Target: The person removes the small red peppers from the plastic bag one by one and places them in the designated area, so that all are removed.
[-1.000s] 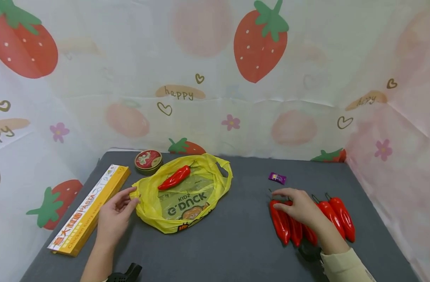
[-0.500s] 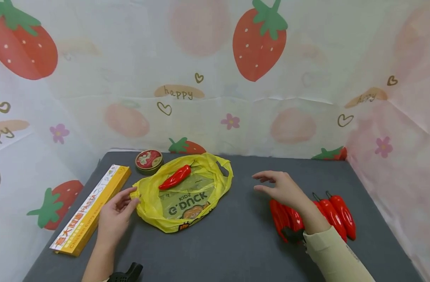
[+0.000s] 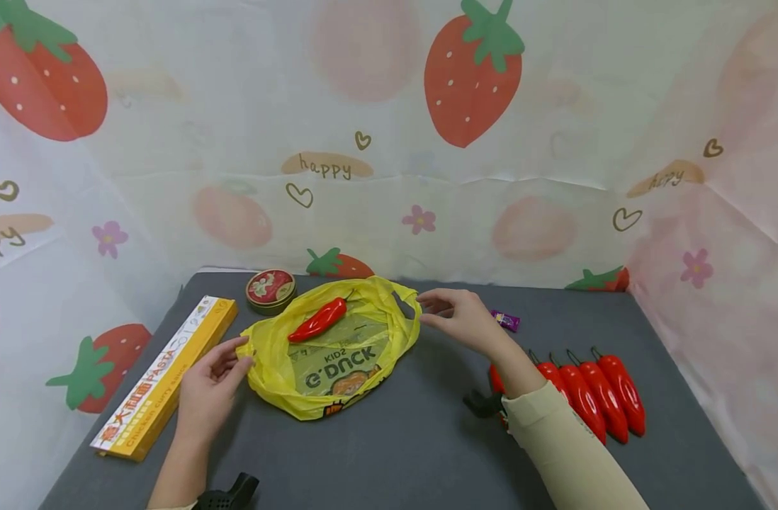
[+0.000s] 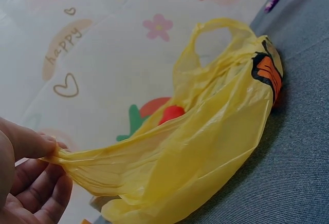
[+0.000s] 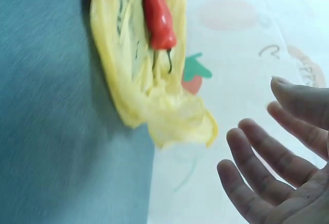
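My left hand (image 3: pixel 212 388) pinches the left edge of a yellow plastic bag (image 3: pixel 269 386); in the left wrist view, thumb and fingertips grip a gathered handle. The bag lies spread with its mouth open and printed lettering inside. One red chili pepper (image 3: pixel 319 320) with a dark stem lies in it. My right hand (image 3: pixel 462 320) holds nothing and hovers beside the bag's right handle. In the right wrist view its fingers (image 5: pixel 277 154) are spread and loosely bent, apart from the bag. Several red chili peppers (image 3: pixel 580 397) lie in a row at the right, partly hidden by my right forearm.
A yellow pasta box (image 3: pixel 166 379) lies slanted left of the bag. Behind the bag stands a round red-lidded tin (image 3: pixel 271 290). A small purple packet (image 3: pixel 506 321) is near my right hand. A strawberry-printed cloth (image 3: pixel 389 177) hangs behind the dark table (image 3: pixel 363 467).
My right hand has moved left from above the row of chili peppers to the bag's right handle. The left hand keeps its grip, and the bag and its pepper stay in place.
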`<state>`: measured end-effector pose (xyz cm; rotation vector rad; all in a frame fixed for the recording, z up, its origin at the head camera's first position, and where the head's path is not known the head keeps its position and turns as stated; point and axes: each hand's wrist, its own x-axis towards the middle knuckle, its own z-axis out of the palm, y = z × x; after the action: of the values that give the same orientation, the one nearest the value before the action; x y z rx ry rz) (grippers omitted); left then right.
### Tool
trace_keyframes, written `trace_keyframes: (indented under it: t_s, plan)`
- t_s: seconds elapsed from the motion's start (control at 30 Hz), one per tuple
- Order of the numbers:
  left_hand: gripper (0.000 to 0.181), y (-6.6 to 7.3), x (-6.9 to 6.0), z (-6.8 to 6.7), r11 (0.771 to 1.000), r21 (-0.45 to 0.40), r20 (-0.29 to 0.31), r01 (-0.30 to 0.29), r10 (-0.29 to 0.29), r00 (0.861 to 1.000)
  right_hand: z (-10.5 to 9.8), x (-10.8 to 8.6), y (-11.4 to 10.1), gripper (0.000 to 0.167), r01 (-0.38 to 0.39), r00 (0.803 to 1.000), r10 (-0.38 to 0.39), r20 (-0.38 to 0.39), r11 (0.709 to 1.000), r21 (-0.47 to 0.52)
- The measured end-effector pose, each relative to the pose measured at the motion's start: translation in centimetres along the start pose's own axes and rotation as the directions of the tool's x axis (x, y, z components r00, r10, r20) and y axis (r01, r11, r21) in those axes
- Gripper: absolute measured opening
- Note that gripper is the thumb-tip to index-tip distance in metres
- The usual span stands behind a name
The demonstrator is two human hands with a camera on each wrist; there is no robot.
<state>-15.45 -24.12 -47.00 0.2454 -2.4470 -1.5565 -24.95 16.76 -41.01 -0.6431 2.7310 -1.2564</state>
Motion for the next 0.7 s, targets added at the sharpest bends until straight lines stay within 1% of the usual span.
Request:
trace_keyframes:
  t_s: [0.13,0.3,0.47,0.6,0.7]
  plan:
    - [0.043,0.0,0.0,-0.2,1.000,-0.002,-0.001,-0.002,0.002,1.000,0.9,1.5,-0.7,0.040,0.001,1.000,-0.002,0.028,0.999,0.032]
    - [0.042,0.2,-0.2,-0.2,1.000,0.001,-0.001,-0.010,0.010,1.000,2.0,3.3,-1.1,0.039,0.003,0.998,-0.007,0.058,0.998,0.059]
    - [0.042,0.3,-0.3,-0.2,1.000,-0.004,0.002,-0.025,0.025,1.000,3.2,5.5,-1.8,0.042,-0.017,0.994,0.007,0.106,0.995,0.100]
    - [0.042,0.3,-0.3,-0.3,1.000,-0.007,-0.001,-0.030,0.029,1.000,4.6,7.3,-2.3,0.043,-0.060,0.990,0.039,0.138,0.987,0.150]
    - [0.042,0.3,-0.3,-0.2,0.999,-0.003,-0.005,-0.034,0.034,0.999,6.2,8.4,-2.0,0.045,-0.128,0.983,0.090,0.161,0.962,0.241]
